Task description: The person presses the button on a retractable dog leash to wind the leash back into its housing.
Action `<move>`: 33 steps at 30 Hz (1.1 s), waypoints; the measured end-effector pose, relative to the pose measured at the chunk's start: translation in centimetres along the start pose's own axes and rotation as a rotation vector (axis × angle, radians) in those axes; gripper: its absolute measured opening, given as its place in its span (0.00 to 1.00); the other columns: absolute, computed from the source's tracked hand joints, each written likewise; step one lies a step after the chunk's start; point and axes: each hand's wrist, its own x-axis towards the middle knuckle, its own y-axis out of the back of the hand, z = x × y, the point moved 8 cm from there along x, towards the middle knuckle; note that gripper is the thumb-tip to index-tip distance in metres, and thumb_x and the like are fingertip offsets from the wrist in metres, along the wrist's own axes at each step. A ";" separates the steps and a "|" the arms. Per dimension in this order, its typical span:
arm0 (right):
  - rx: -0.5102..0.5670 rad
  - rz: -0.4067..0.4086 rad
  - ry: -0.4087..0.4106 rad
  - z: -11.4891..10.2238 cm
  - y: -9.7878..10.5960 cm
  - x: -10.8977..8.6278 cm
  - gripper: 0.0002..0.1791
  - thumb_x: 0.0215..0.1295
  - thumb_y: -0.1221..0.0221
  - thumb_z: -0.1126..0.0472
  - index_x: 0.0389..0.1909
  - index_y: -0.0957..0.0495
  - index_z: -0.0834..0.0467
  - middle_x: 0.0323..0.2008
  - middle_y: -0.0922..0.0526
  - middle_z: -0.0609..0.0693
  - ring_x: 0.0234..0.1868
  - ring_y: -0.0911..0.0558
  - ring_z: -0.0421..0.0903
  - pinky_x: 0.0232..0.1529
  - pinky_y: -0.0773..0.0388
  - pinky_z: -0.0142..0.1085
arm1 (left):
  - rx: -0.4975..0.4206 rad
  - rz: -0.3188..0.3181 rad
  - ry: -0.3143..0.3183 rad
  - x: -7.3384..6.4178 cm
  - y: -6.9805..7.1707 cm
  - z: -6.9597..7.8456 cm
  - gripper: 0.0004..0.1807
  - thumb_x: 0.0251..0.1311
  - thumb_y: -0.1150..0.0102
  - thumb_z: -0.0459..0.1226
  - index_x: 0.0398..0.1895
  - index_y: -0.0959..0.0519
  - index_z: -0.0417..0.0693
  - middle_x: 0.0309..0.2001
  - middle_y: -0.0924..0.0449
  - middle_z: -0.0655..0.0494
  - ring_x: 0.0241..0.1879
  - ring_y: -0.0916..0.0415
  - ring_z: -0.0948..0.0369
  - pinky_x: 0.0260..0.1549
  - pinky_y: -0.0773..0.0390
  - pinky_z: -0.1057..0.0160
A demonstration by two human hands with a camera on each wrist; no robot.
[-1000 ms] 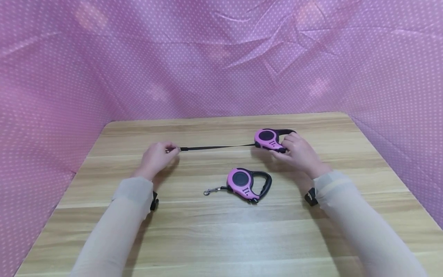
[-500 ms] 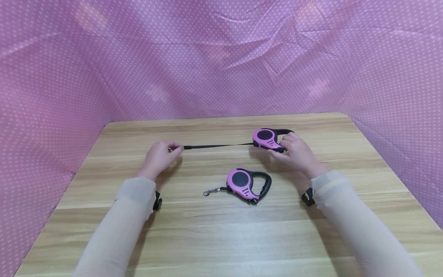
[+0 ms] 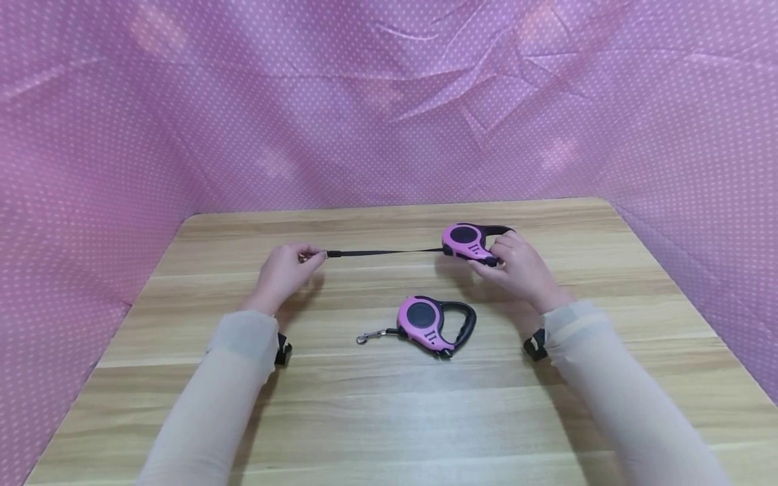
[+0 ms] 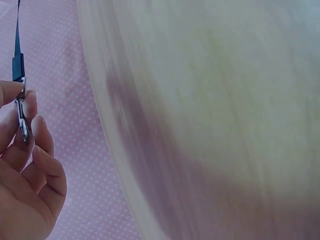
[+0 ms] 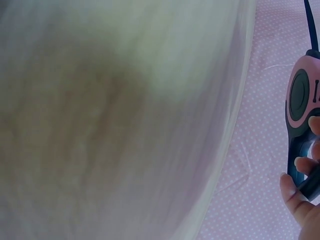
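Note:
My right hand [image 3: 521, 270] grips the black handle of a pink retractable dog leash [image 3: 464, 235], fingers curled through its loop. From that case a black strap [image 3: 383, 252] runs left, drawn fairly straight above the table. At its far end my left hand [image 3: 284, 275] pinches the metal snap hook [image 4: 22, 117] between thumb and fingertips, as the left wrist view shows. A second pink retractable dog leash [image 3: 421, 324] lies on the table between the two arms, nearer the front. Its strap is wound in, and its metal hook [image 3: 372, 335] points left.
The light wooden table [image 3: 389, 418] has rounded far corners. Pink dotted cloth [image 3: 389, 135] hangs behind it and along both sides. Dark bands with small black devices [image 3: 283, 351] sit at both wrists below the sleeves.
My left hand has moved right and slightly away with the hook, so the strap between the hands is shorter. My right hand and its leash have shifted slightly left. The second leash stays put.

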 end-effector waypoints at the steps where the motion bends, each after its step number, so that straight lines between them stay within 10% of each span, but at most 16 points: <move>1: 0.003 0.000 -0.004 0.0 0.0 0.0 0.18 0.53 0.28 0.52 0.21 0.22 0.62 0.24 0.21 0.53 0.33 0.27 0.48 0.37 0.26 0.42 | 0.000 0.002 -0.003 0.0 0.0 0.1 0.23 0.69 0.48 0.55 0.56 0.20 0.53 0.50 0.16 0.51 0.37 0.21 0.55 0.39 0.24 0.58; 13: 0.033 -0.026 -0.086 -0.2 -0.1 0.2 0.19 0.55 0.28 0.52 0.21 0.24 0.61 0.25 0.23 0.52 0.34 0.28 0.47 0.36 0.28 0.40 | -0.091 -0.009 -0.011 0.1 0.2 0.9 0.22 0.67 0.44 0.53 0.54 0.19 0.49 0.54 0.18 0.47 0.50 0.23 0.51 0.56 0.25 0.49; 33: 0.030 0.005 -0.032 -1.4 -0.5 0.7 0.20 0.52 0.28 0.53 0.19 0.25 0.62 0.23 0.24 0.52 0.33 0.29 0.49 0.35 0.27 0.41 | -0.200 -0.076 -0.009 0.2 -1.7 1.7 0.22 0.68 0.43 0.51 0.54 0.19 0.45 0.53 0.18 0.47 0.51 0.24 0.52 0.54 0.24 0.52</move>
